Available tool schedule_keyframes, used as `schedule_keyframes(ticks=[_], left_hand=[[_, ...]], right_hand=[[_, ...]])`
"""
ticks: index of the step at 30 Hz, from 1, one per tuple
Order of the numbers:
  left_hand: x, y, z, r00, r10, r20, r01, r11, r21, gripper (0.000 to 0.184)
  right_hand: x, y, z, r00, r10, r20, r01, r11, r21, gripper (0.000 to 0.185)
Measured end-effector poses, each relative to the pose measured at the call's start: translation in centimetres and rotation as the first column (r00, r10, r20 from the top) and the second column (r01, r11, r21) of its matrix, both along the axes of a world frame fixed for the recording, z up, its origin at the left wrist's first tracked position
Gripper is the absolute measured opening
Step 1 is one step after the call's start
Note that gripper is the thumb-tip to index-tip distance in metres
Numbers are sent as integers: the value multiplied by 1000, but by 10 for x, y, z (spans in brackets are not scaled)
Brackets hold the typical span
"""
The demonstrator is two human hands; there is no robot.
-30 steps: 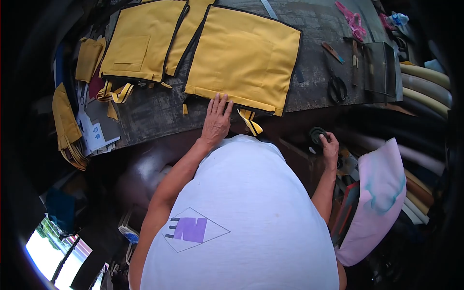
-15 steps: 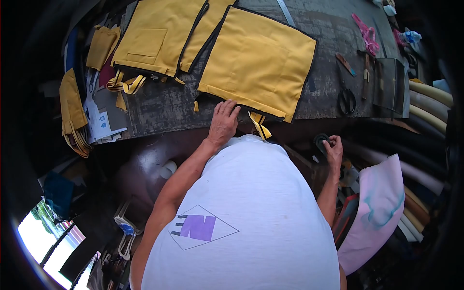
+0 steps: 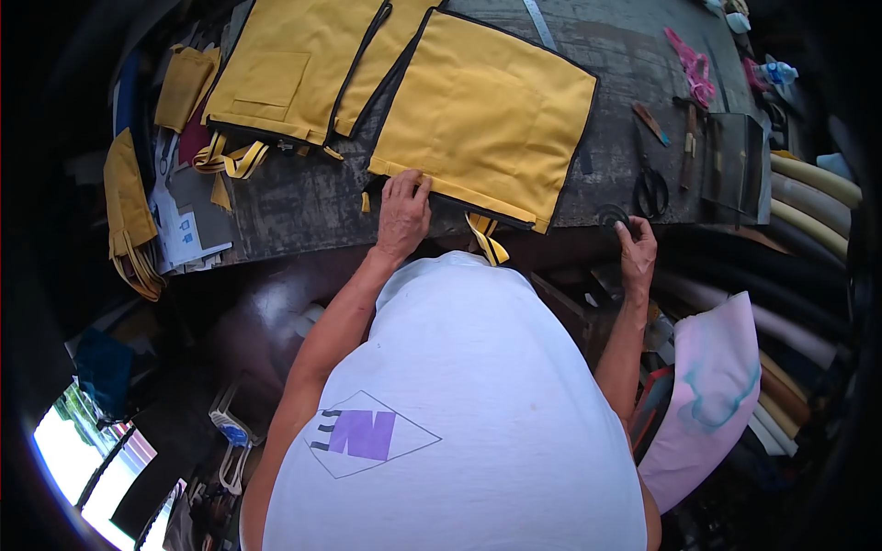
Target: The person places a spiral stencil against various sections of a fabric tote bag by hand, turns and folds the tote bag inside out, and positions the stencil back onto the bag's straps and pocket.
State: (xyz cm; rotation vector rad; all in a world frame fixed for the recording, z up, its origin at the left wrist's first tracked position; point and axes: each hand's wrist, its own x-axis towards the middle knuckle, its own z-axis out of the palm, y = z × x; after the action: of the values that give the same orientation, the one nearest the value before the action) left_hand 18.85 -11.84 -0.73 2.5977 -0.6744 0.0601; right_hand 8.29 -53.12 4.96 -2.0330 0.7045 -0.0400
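Note:
A yellow fabric bag [image 3: 487, 119] with black edging lies flat near the table's front edge. My left hand [image 3: 404, 209] rests on its lower left border, fingers stretched out over the fabric; the thumb is mostly hidden. Below that border hangs a yellow strap with dark stripes [image 3: 485, 241]. My right hand [image 3: 638, 246] pinches a dark round coil [image 3: 610, 217] between thumb and fingers at the front edge of the table. What the coil is made of cannot be made out. Black-handled scissors [image 3: 650, 191] lie just beyond it.
More yellow bags [image 3: 276, 78] lie at the left of the dark table [image 3: 303, 211]. A hammer [image 3: 689, 142], a wood-handled tool [image 3: 650, 123], pink scissors [image 3: 694, 69] and a metal ruler [image 3: 540, 23] lie on it. Material rolls [image 3: 808, 211] stand at the right.
My right hand has lifted the dark coil up from below the table to its front edge. My left hand stays on the bag's border, a little further left in view.

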Motion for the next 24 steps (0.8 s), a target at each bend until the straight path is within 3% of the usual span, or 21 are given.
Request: schedule_keyframes(ticks=[2, 4, 6, 11, 14, 24], left_hand=[[-1, 2, 1, 1000, 3, -10, -3, 1000, -12, 41], [-2, 3, 0, 1000, 1, -13, -2, 1000, -18, 42], [-1, 7, -1, 1000, -18, -18, 17, 1000, -25, 44], [5, 13, 5, 997, -65, -43, 63, 997, -48, 45], [6, 16, 5, 997, -66, -45, 63, 995, -78, 45], [8, 18, 3, 997, -64, -47, 59, 993, -100, 44]], right_hand=[[27, 41, -4, 995, -35, 93, 2, 944, 330, 22], [59, 98, -11, 991, 61, 118, -117, 829, 547, 25], [86, 148, -29, 979, 127, 158, -199, 752, 629, 27], [129, 202, -73, 938, 307, 162, -346, 794, 499, 26], [136, 206, -86, 953, 285, 105, -291, 757, 584, 24], [136, 206, -93, 937, 324, 131, -338, 747, 572, 22]])
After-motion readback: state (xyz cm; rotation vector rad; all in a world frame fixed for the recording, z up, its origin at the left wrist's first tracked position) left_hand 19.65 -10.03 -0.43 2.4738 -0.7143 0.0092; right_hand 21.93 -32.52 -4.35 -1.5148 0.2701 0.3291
